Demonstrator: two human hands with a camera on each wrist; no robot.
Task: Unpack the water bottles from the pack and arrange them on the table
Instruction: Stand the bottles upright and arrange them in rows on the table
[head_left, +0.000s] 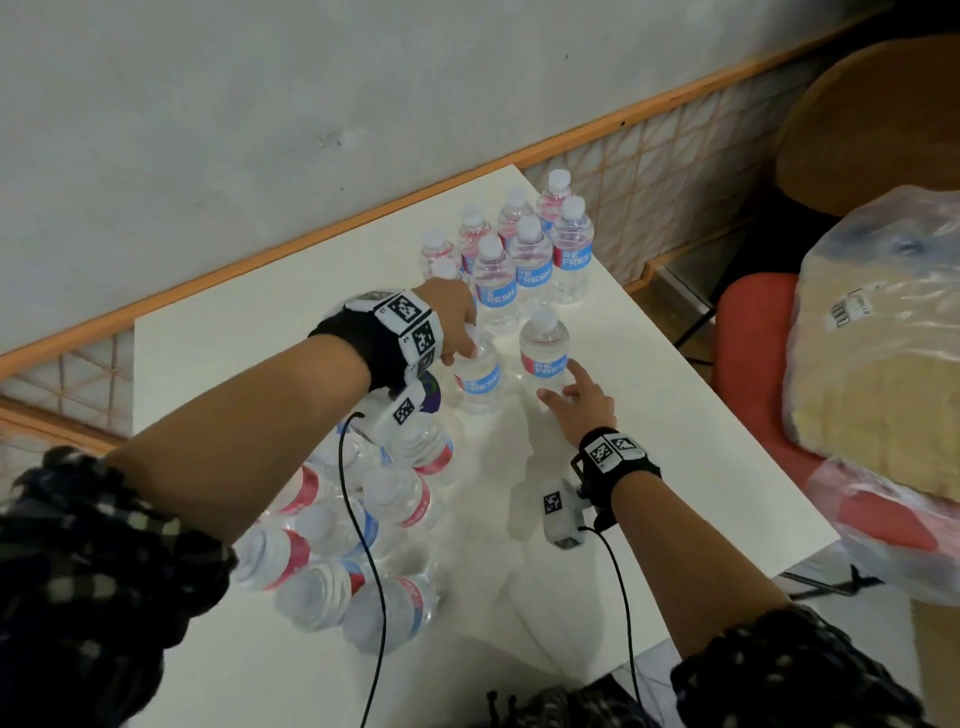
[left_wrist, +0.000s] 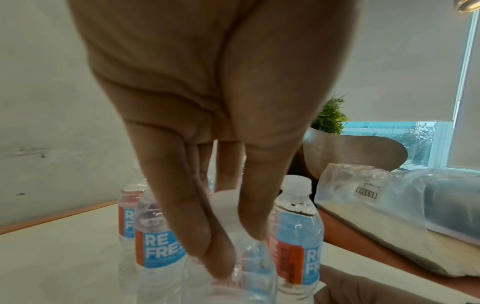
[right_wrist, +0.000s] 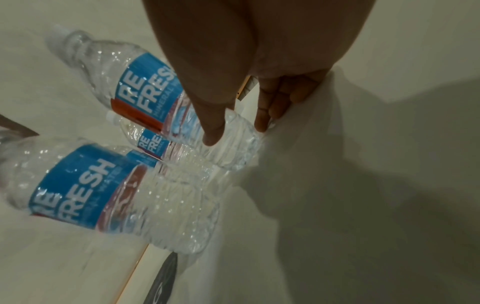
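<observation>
Upright: nine clear plastic blue-labelled water bottles (head_left: 532, 260) on white surface (head_left: 249, 332) | lying: roughly eight (head_left: 332, 525) | left grip (head_left: 452, 322) pinches bottle neck (head_left: 475, 371) | right grip (head_left: 579, 397) relaxed, fingertips at tenth (head_left: 544, 353).

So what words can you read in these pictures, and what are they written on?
"RE FRESH": blue labels of the standing water bottles.
"MINERAL WATER", partly covered: under it on the bottle at the right hand.
Barcode sticker on the plastic bag: too small to read.
Wristband markers: patterns, no words.
</observation>
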